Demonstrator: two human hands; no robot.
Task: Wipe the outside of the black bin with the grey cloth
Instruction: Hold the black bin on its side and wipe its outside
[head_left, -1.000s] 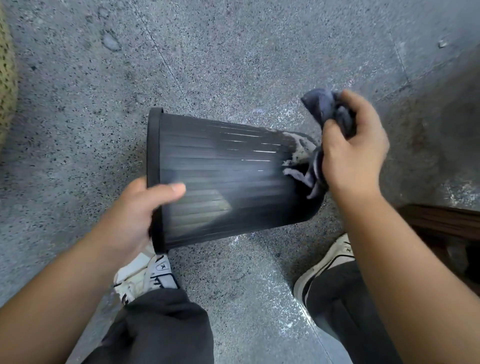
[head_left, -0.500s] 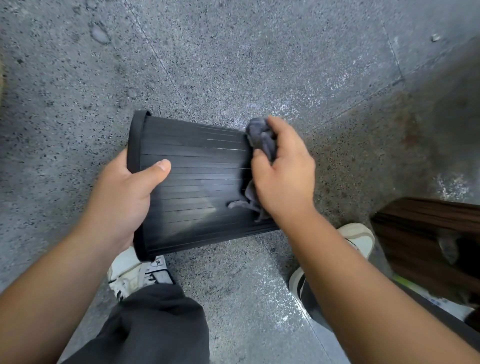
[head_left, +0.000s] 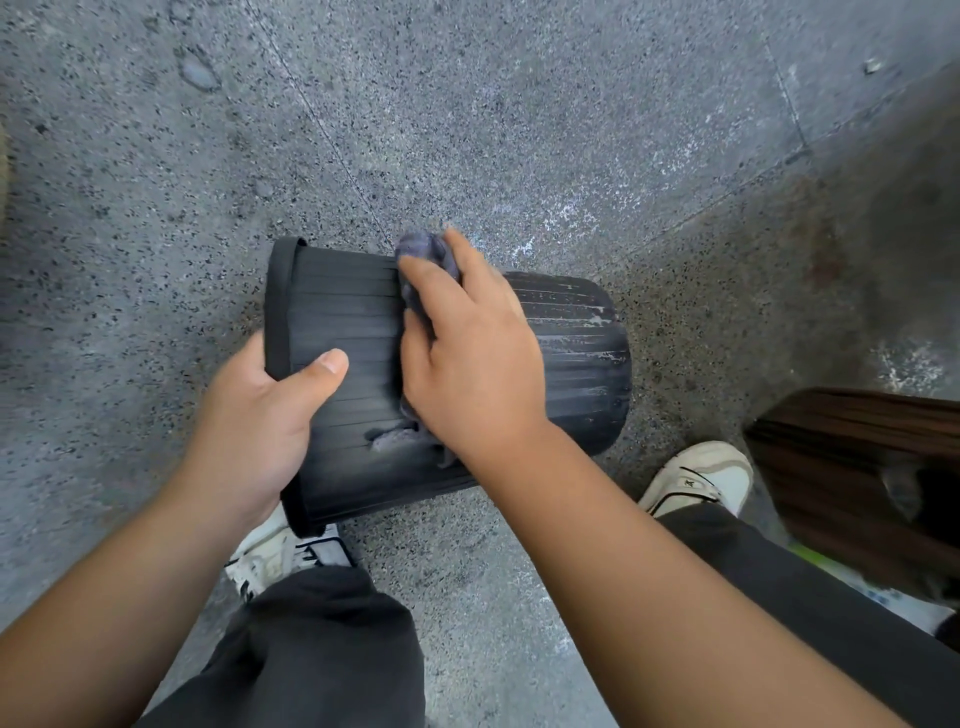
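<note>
Right-hand fingers (head_left: 426, 280) covering most of grey cloth (head_left: 423, 249), black bin (head_left: 343, 312) mouth unseen

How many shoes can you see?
2. One white shoe sits below the black bin's rim, partly hidden by a dark trouser leg. The other shoe is on the floor right of the bin, beside a dark wooden thing.

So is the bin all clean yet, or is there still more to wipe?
Not yet. The ribbed middle of the black bin looks wiped. Right now the left hand grips its rim, and the right hand presses the grey cloth on its side. Pale streaks near the base need wiping, and the underside is hidden.
</note>
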